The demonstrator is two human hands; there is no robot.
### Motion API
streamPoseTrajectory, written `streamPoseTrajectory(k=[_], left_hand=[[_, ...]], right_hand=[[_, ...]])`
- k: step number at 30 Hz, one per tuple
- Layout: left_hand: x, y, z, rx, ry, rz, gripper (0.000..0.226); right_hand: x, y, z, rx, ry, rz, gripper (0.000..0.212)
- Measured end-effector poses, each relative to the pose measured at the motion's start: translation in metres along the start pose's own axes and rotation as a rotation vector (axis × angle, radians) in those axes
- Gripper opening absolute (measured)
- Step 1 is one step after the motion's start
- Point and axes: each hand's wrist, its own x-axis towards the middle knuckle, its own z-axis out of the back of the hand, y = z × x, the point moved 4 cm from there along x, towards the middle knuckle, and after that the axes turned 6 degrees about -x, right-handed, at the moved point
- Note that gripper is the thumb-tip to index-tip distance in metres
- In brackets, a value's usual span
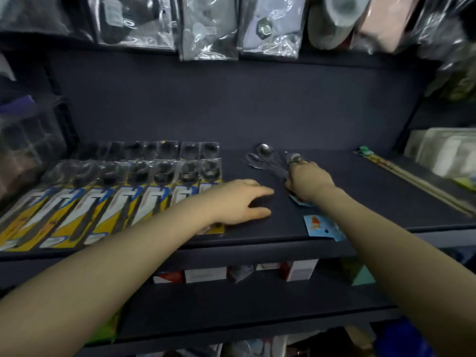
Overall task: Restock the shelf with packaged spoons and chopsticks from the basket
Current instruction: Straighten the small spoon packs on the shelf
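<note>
On the dark shelf lies a row of packaged spoons on yellow and blue cards, filling the left half. My left hand rests flat on the shelf beside the row's right end, fingers apart. My right hand is closed on a bundle of metal spoons in clear wrap, whose bowls fan out toward the back. A light blue card shows under my right forearm at the shelf's front edge. Packaged chopsticks lie at the far right. The basket is out of view.
Bagged goods hang above the shelf. A clear storage box stands at the left and pale flat packages at the right. Small boxes sit on the lower shelf. Bare shelf lies between the spoon bundle and the chopsticks.
</note>
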Motion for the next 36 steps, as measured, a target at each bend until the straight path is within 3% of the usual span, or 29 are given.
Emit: streamPoseTrajectory(k=[3,6,8,11,13,16,18,20,24,28,30,33,36], left_hand=[[0.038,-0.008,-0.011,-0.007,0.126,0.104,0.062],[0.068,-0.01,-0.01,-0.089,0.023,0.184,0.053],[0.083,-0.008,-0.003,-0.353,-0.17,0.271,0.045],[0.102,-0.012,0.001,-1.072,-0.398,0.392,0.029],[0.114,-0.015,0.004,-1.224,-0.515,0.382,0.024],[0.117,-0.009,0.006,-1.15,-0.639,0.452,0.022],[0.112,0.003,0.005,-1.132,-0.638,0.516,0.026],[0.103,0.02,0.004,-1.011,-0.616,0.587,0.025],[0.097,0.051,0.006,-0.603,-0.61,0.732,0.034],[0.113,0.054,0.01,-0.322,-0.491,0.726,0.043],[0.121,0.056,0.01,-0.334,-0.485,0.7,0.033],[0.121,0.056,0.016,-0.591,-0.7,0.645,0.016],[0.113,0.044,0.025,-0.928,-0.794,0.544,0.011]], right_hand=[[0.014,-0.027,-0.002,0.05,0.044,-0.036,0.045],[0.027,-0.052,0.002,0.218,-0.009,-0.004,0.027],[0.026,-0.059,0.013,0.431,-0.088,0.046,0.014],[0.017,-0.051,0.028,0.689,-0.115,0.146,0.016],[0.012,-0.038,0.03,0.769,-0.078,0.23,0.02],[0.009,-0.023,0.026,0.807,0.006,0.414,0.014],[0.015,-0.023,0.024,0.761,0.066,0.465,0.03],[0.03,-0.032,0.021,0.644,0.044,0.433,0.036],[0.055,-0.043,0.009,0.297,-0.011,0.373,0.027],[0.059,-0.039,0.004,0.293,0.072,0.339,0.041],[0.056,-0.036,0.01,0.317,0.037,0.323,0.045],[0.043,-0.027,0.022,0.543,-0.023,0.357,0.043],[0.023,-0.009,0.019,1.065,0.336,0.336,0.053]])
